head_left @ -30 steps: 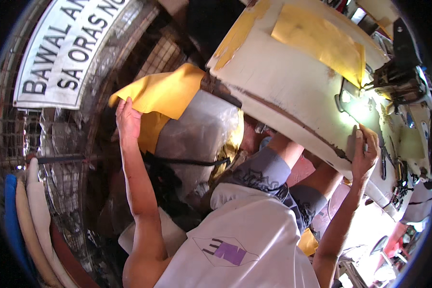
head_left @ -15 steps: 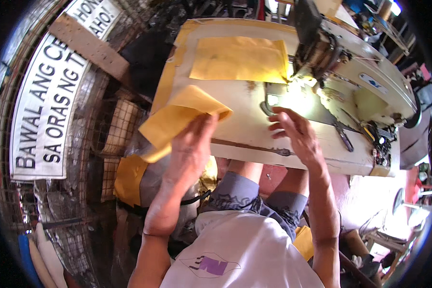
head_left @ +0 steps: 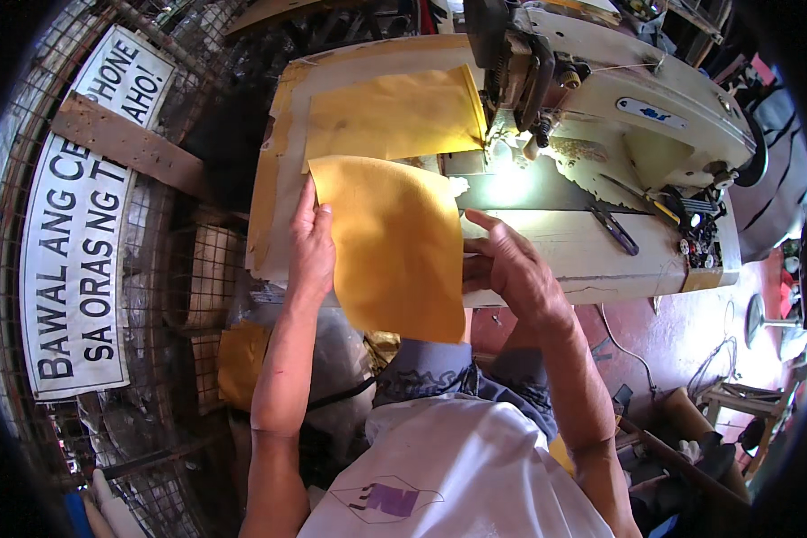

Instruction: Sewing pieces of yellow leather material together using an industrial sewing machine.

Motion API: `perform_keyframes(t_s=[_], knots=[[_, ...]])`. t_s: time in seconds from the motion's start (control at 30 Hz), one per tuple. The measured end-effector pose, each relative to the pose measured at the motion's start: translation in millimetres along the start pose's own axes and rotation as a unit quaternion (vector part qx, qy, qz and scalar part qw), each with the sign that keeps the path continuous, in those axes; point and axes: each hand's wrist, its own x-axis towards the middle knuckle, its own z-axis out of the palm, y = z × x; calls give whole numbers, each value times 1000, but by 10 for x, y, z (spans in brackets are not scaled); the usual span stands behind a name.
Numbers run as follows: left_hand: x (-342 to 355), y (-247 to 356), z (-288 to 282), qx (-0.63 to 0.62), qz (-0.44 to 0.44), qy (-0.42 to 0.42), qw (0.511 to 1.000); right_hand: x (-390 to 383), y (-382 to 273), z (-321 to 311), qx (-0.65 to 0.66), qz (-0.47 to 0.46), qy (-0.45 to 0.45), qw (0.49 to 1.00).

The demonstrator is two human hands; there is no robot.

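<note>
A yellow fabric panel (head_left: pixel 392 251) hangs in front of me over the near edge of the sewing table, its lower end above my lap. Gripping its left edge near the top is my left hand (head_left: pixel 312 247), thumb in front and the other fingers hidden behind. My right hand (head_left: pixel 520 273) is at the panel's right edge with fingers apart, some fingertips reaching the edge or just behind it. Farther back, a second yellow panel (head_left: pixel 390 112) lies flat on the table, its right end by the needle area of the sewing machine (head_left: pixel 655 108).
Dark-handled snips (head_left: pixel 614 230) lie on the table (head_left: pixel 547 229) right of my right hand. Small metal parts (head_left: pixel 699 251) sit at the table's right end. More yellow material (head_left: pixel 242 363) is in a bag at lower left. Wire mesh with a sign (head_left: pixel 81 278) stands at left.
My left hand has turned the folded panel upright and opened it out, bringing it right. My right hand has come to its right edge. The view has shifted, moving the table leftward.
</note>
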Motion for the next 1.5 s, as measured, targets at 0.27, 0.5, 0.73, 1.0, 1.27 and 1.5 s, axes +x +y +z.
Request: perform_keyframes(t_s=[0.27,0.5,0.73,1.0,1.27,1.5], knots=[[-234,137,403,-128,24,-28,991,-211,-266,-208,-517,-137,185,825],[182,-95,528,51,46,-16,997,158,-633,-756,-775,-314,345,427],[-282,-260,397,108,98,5,989,-157,281,-302,-729,-238,235,597],[-280,-214,450,151,23,-7,988,217,438,158,-700,-265,141,648],[-374,-47,395,241,2,27,970,-244,264,-318,-774,-148,240,566],[-264,311,-114,77,2,-121,990,-1322,-112,-239,-785,-69,324,523]])
